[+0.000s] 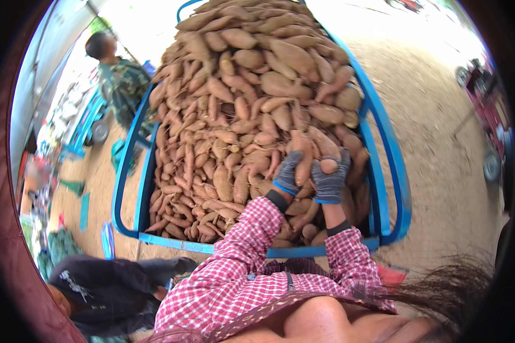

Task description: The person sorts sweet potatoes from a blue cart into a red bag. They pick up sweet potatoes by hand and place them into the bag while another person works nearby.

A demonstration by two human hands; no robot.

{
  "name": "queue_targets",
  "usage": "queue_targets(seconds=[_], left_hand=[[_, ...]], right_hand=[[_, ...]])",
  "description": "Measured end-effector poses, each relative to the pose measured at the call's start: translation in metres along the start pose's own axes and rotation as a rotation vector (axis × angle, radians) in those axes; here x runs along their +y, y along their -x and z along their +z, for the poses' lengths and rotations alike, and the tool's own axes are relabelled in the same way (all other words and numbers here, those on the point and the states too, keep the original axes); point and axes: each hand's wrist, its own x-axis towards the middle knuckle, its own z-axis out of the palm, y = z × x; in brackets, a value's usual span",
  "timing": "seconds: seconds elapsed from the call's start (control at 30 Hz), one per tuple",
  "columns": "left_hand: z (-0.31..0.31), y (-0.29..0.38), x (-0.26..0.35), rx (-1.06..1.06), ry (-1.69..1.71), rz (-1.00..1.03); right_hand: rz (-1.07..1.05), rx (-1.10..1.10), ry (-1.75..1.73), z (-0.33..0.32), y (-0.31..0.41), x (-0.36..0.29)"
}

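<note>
A large heap of sweet potatoes (223, 150) fills a blue metal cart (184, 245) before me. My left hand (288, 171), in a grey knit glove with a blue cuff, is closed around a long sweet potato (304, 165) near the cart's right part. Close beside it, my right hand (331, 178), gloved alike, holds a sweet potato (328, 165) whose rounded end shows at the fingers. Another long sweet potato (325, 142) lies against the right hand's fingertips; whether it is held too, I cannot tell. Smaller roots lie mostly at the left, larger ones at the back and right.
A person in a camouflage jacket (122, 90) stands left of the cart. Another person in dark clothing (107, 291) is at the lower left. Blue side rails (392, 171) flank the heap. A red vehicle (489, 107) stands far right on bare ground.
</note>
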Motion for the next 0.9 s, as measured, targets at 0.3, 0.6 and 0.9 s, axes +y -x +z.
queue_targets(seconds=[0.3,0.6,0.9], left_hand=[[0.076,0.119,-0.010,-0.280,-0.504,0.078],[0.128,0.183,-0.152,-0.399,-0.303,-0.259],[0.056,0.172,-0.295,-0.217,-0.541,-1.023]], right_hand=[[-0.434,0.236,-0.040,-0.116,0.026,-0.055],[0.149,0.102,0.039,-0.283,0.086,-0.073],[0.928,-0.033,0.398,-0.431,0.265,0.138]])
